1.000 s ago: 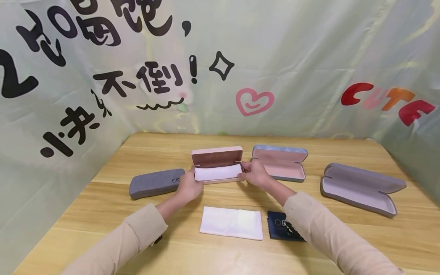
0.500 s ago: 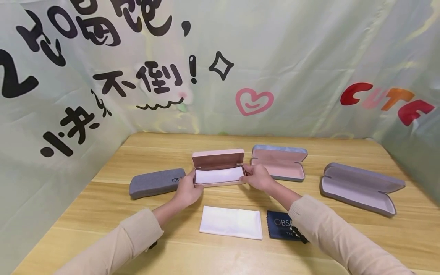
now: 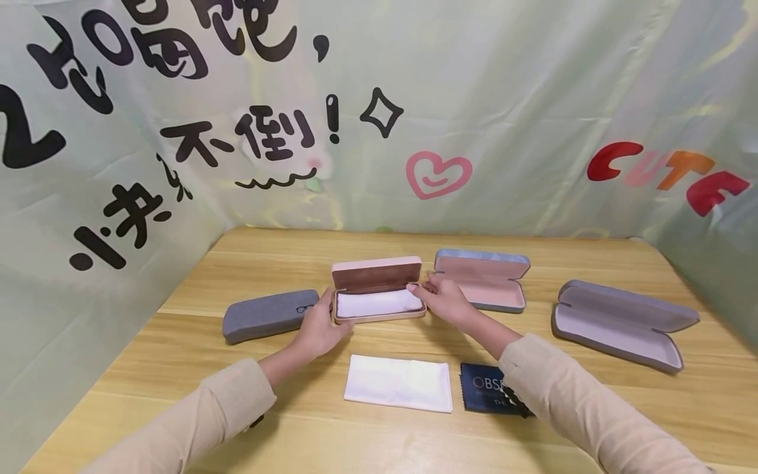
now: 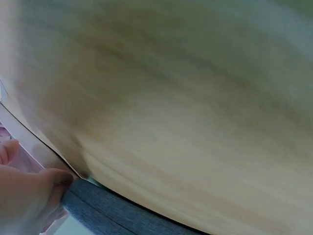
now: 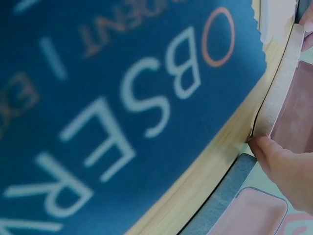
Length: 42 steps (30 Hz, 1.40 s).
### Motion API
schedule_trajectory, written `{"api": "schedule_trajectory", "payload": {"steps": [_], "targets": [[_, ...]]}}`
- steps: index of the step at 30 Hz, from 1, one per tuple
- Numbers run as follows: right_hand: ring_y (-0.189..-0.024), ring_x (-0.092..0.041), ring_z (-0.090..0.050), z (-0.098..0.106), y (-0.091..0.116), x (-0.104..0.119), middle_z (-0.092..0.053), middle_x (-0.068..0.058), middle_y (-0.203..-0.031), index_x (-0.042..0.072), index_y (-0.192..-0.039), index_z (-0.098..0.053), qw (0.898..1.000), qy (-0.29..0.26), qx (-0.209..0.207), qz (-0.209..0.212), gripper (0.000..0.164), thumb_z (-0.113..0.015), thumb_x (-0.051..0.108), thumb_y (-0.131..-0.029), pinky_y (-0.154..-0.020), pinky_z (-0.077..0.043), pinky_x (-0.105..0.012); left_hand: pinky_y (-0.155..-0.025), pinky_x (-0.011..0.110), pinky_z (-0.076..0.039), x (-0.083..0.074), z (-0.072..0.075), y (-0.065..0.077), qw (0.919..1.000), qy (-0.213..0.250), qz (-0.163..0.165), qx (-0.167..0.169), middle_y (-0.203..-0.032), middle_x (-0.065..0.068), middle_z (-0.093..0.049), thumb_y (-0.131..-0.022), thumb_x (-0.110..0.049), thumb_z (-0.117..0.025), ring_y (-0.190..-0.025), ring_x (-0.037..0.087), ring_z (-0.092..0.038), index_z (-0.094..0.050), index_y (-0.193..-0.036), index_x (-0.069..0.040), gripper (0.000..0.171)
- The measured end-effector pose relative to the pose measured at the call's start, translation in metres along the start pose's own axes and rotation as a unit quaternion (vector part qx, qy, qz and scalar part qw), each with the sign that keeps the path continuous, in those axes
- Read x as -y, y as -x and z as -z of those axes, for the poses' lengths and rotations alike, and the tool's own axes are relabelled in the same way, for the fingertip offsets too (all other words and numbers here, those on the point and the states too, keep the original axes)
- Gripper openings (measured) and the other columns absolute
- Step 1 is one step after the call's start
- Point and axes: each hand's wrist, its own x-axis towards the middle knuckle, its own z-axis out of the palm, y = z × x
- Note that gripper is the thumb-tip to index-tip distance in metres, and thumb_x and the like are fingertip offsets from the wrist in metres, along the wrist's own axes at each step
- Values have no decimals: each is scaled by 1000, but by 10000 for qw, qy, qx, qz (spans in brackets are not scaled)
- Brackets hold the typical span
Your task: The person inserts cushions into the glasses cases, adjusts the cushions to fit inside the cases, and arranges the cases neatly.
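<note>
A pink glasses case [image 3: 379, 265] stands with its lid raised, and a folded white cloth [image 3: 379, 303] lies inside it. My left hand [image 3: 320, 327] is at the case's left end, its fingers and thumb spread around the corner. At the opposite end, my right hand [image 3: 447, 303] holds the case, its thumb over the rim by the cloth and its other fingers outside. In the right wrist view, its fingertips [image 5: 259, 144] are right at the case's corner. A closed grey glasses case [image 3: 269, 316] lies just left of my left hand.
An open blue glasses case [image 3: 482, 265] stands right behind my right hand, and an open grey-purple one [image 3: 616, 329] farther right. In front lie a white cloth [image 3: 398, 384] and a dark blue cloth [image 3: 482, 388] with lettering, partly under my right sleeve. Fabric hangs behind the table.
The pink case has come slightly nearer with its cloth. My left thumb has spread off its front edge, and my right thumb has shifted back along the right end.
</note>
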Motion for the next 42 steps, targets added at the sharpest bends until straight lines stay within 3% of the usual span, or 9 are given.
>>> {"api": "schedule_trajectory", "payload": {"steps": [4, 8, 10, 12, 20, 28, 35, 42], "targets": [[-133, -35, -35, -1, -3, 3, -37, -27, -142, -8, -144, -11, 9999, -141, -35, -51, 78, -48, 39, -95, -108, -32, -46, -45, 23, -34, 3, -1, -4, 9999, -17, -96, -56, -60, 7, -54, -77, -10, -73, -43, 10, -37, -24, -141, 9, 83], [-131, -34, -39, -4, -8, 5, -42, -27, -139, -7, -145, -13, 9994, -281, -165, -140, 75, -48, 37, -95, -107, -34, -45, -67, 35, -50, 4, -2, -8, 9992, -105, -322, -224, -95, 19, -66, -73, -9, -76, -74, 21, -59, -30, -138, 8, 81], [-131, -35, -39, -5, -10, 6, -41, -28, -139, -8, -145, -14, 9992, -281, -212, -162, 74, -47, 37, -96, -107, -34, -45, -81, 41, -50, 4, -2, -10, 9986, -125, -435, -279, -109, 23, -63, -71, -8, -77, -94, 28, -61, -32, -137, 7, 81], [-132, -36, -37, -5, -12, 7, -37, -27, -142, -7, -145, -14, 9988, -391, -217, -216, 73, -45, 38, -96, -108, -33, -45, -86, 45, -49, 5, -2, -12, 9983, -76, -500, -275, -113, 24, -61, -70, -7, -78, -101, 33, -60, -32, -137, 6, 82], [-138, -38, -24, 2, -19, 10, -21, -25, -150, -4, -146, -13, 9958, -663, 4, -635, 75, -36, 47, -97, -112, -24, -47, -97, 49, -42, 9, -4, -17, 9976, 193, -636, -167, -126, 23, -55, -66, -4, -80, -115, 38, -53, -32, -136, 0, 86], [-139, -37, -20, 9, -31, 12, -14, -24, -152, -6, -146, -10, 9885, -1258, 472, -691, 72, -32, 44, -99, -111, -28, -43, -99, 50, -40, 9, -4, -20, 9979, 188, -603, -150, -127, 24, -54, -65, -2, -81, -118, 39, -51, -26, -138, -2, 91], [-138, -36, -25, 13, -37, 13, -12, -21, -154, -4, -146, -10, 9893, -1111, 612, -718, 74, -36, 45, -98, -109, -31, -43, -95, 49, -42, 9, -3, -20, 9983, 177, -547, -132, -119, 25, -57, -67, -4, -81, -111, 38, -55, -22, -141, 0, 95], [-135, -37, -31, 18, -40, 11, -13, -22, -153, -2, -147, -10, 9869, -1208, 782, -734, 73, -42, 39, -97, -108, -33, -42, -97, 50, -41, 9, -4, -19, 9989, 90, -450, -77, -123, 25, -55, -70, -5, -80, -115, 39, -53, -19, -142, -1, 95]]}}
